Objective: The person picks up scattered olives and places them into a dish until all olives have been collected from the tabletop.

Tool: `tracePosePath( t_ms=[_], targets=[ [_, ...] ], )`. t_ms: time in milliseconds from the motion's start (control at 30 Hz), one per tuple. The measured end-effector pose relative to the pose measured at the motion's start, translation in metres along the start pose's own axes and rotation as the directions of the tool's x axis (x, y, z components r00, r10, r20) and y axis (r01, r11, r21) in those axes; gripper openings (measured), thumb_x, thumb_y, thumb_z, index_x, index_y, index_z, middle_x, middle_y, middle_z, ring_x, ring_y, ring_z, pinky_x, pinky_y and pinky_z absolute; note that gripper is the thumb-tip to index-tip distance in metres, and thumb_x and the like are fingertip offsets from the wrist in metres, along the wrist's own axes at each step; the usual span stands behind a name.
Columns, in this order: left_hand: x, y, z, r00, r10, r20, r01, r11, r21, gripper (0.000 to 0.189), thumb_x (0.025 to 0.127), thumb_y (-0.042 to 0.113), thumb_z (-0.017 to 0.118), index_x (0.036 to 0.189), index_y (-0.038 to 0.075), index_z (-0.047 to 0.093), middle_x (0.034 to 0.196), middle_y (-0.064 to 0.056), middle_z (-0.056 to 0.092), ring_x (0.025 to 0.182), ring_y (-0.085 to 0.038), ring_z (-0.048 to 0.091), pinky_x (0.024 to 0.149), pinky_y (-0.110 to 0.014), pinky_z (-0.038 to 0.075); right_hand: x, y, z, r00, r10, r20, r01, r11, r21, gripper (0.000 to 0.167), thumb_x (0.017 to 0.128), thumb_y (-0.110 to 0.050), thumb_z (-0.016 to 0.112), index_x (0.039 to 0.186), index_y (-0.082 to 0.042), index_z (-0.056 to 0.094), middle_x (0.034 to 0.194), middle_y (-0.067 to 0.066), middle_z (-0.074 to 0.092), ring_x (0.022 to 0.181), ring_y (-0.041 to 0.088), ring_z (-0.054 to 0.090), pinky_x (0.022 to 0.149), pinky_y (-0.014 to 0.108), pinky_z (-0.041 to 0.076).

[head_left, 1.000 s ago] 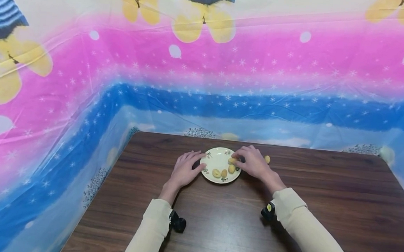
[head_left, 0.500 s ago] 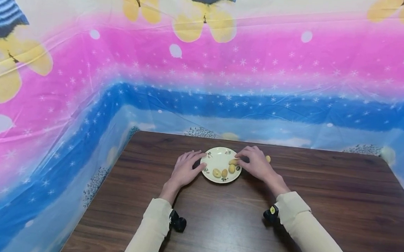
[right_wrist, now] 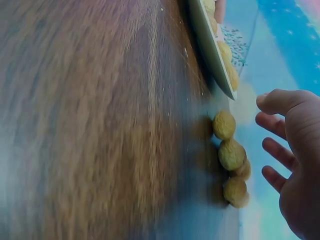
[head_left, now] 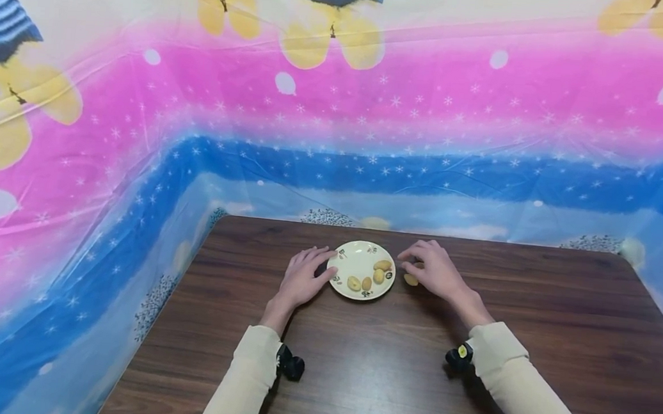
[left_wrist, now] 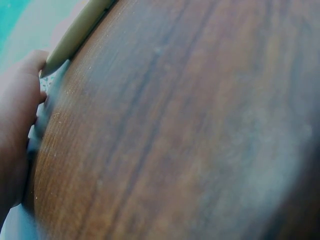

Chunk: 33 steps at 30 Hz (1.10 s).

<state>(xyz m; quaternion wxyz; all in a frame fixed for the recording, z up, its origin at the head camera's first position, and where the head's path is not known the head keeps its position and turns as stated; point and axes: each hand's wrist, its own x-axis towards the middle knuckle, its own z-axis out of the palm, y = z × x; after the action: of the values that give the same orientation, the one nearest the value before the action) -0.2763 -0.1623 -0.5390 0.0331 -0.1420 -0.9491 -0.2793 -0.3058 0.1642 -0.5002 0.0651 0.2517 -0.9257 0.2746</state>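
Several small yellow-brown oval pieces with wrinkled skin, like small potatoes (head_left: 354, 283), lie on a white plate (head_left: 357, 254) with small printed motifs. My left hand (head_left: 301, 280) holds the plate's left rim, thumb and forefinger at its edge; the left wrist view shows the thumb against the rim. My right hand (head_left: 433, 270) hovers just right of the plate, fingers loosely bent with nothing between them. More of the same pieces stand in a row on the table beside it, among them a round one (right_wrist: 224, 125); in the head view the hand hides most of them.
The dark wood-grain table (head_left: 355, 362) ends a short way behind the plate. A pink and blue printed cloth (head_left: 338, 117) hangs around it. Black wrist cameras, such as the right one (head_left: 459, 358), sit under both cuffs.
My right hand has let go of a yellow-brown piece on the plate's right side and moved right, over the pieces on the table. My left hand stays at the rim.
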Motion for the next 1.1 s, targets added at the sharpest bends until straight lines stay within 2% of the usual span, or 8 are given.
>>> tracePosePath(
  t_ms=[267, 500, 800, 1100],
  targets=[
    [0.001, -0.002, 0.000, 1.000, 0.005, 0.007, -0.005, 1.000, 0.016, 0.052, 0.102, 0.056, 0.044, 0.148, 0.033, 0.047, 0.158, 0.003, 0.041, 0.150, -0.025, 0.030, 0.123, -0.050, 0.018, -0.009, 0.005, -0.006, 1.000, -0.003, 0.009, 0.003, 1.000, -0.012, 0.018, 0.095, -0.024, 0.069, 0.111, -0.018, 0.075, 0.112, 0.002, 0.069, 0.106, 0.024, 0.054, 0.097, 0.053, 0.041],
    [0.001, -0.001, 0.000, 1.000, 0.001, 0.004, -0.001, 1.000, 0.013, 0.052, 0.101, 0.056, 0.044, 0.148, 0.033, 0.048, 0.157, 0.002, 0.041, 0.149, -0.026, 0.030, 0.123, -0.050, 0.018, -0.015, 0.011, -0.005, 1.000, -0.024, 0.016, 0.025, 0.999, -0.035, 0.020, 0.094, -0.023, 0.070, 0.112, -0.017, 0.074, 0.112, 0.001, 0.069, 0.104, 0.023, 0.054, 0.094, 0.051, 0.043],
    [0.000, 0.000, 0.000, 1.000, 0.000, 0.000, 0.000, 1.000, 0.005, 0.051, 0.101, 0.055, 0.045, 0.147, 0.033, 0.049, 0.157, 0.002, 0.042, 0.150, -0.025, 0.030, 0.123, -0.050, 0.017, -0.024, 0.009, -0.004, 0.997, 0.014, 0.076, -0.012, 0.999, -0.033, 0.024, 0.093, -0.022, 0.071, 0.117, -0.020, 0.073, 0.127, 0.006, 0.066, 0.116, 0.029, 0.051, 0.099, 0.055, 0.041],
    [0.001, 0.000, 0.001, 1.000, 0.012, -0.016, -0.012, 1.000, 0.010, 0.050, 0.102, 0.053, 0.046, 0.146, 0.031, 0.050, 0.156, 0.001, 0.043, 0.149, -0.027, 0.031, 0.122, -0.051, 0.018, -0.030, 0.010, -0.004, 0.996, 0.000, 0.089, 0.002, 1.000, -0.028, 0.028, 0.092, -0.022, 0.072, 0.119, -0.019, 0.072, 0.130, 0.009, 0.064, 0.116, 0.031, 0.050, 0.097, 0.056, 0.041]
  ],
)
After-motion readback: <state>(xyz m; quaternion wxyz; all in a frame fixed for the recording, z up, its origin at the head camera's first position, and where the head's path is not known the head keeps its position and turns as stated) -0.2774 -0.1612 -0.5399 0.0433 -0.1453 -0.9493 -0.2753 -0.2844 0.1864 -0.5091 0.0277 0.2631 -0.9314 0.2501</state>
